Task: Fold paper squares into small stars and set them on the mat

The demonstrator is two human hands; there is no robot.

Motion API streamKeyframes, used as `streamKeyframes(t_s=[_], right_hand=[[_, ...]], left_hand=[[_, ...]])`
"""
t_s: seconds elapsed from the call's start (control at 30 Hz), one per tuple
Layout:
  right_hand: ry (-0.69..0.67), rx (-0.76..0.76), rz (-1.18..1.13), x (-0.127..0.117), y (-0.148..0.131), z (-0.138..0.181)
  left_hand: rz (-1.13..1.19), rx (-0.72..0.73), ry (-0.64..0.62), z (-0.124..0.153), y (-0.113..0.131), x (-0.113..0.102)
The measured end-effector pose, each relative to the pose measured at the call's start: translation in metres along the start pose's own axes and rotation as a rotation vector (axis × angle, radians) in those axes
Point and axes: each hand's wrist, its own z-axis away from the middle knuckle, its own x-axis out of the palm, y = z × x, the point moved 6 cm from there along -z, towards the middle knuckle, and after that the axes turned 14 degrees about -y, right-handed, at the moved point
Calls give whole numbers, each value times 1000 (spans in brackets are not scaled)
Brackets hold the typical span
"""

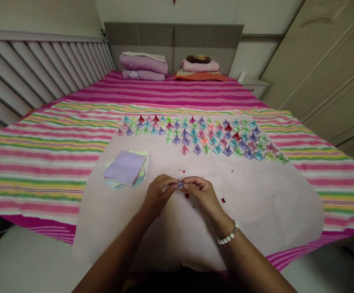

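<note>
Between my two hands is a small purple folded paper piece (180, 185), held just above a pale sheet (109, 228). My left hand (160, 191) pinches its left side between thumb and forefinger. On the other side, the thumb and fingertips of my right hand (201, 191) pinch it too; a white bead bracelet (228, 235) circles that wrist. Fingertips cover much of the piece, so its full shape is hidden. Left of my hands lies a stack of square coloured papers (124, 167), purple on top. Small dark red scraps (223, 200) are scattered near my fingers.
Rows of folded paper pieces (196, 149) in many colours stand along the sheet's far side. Under the sheet is a bed with a striped cover (42, 167). Folded bedding (144, 65) is stacked by the headboard (177, 40). A white railing (42, 69) runs along the left.
</note>
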Motion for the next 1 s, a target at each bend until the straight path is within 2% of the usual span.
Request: streamKeyframes(t_s=[0.17,0.27,0.47,0.77,1.0], right_hand=[[101,-269,427,-6,-16,-8],[73,-333,550,-3,-17,-15],[78,-331,586,-8,-3,-32],[116,-275,610,-17,24,-42],[122,-245,593,-20,27,-41]], left_hand=[[-105,-17,11,-13,-18,6],[-135,-18,7,-21,-28,11],[-221,-20,4,-33,-42,18],[-195,-122,-18,-37,-66,32],[-157,-181,-13,-34,-73,37]])
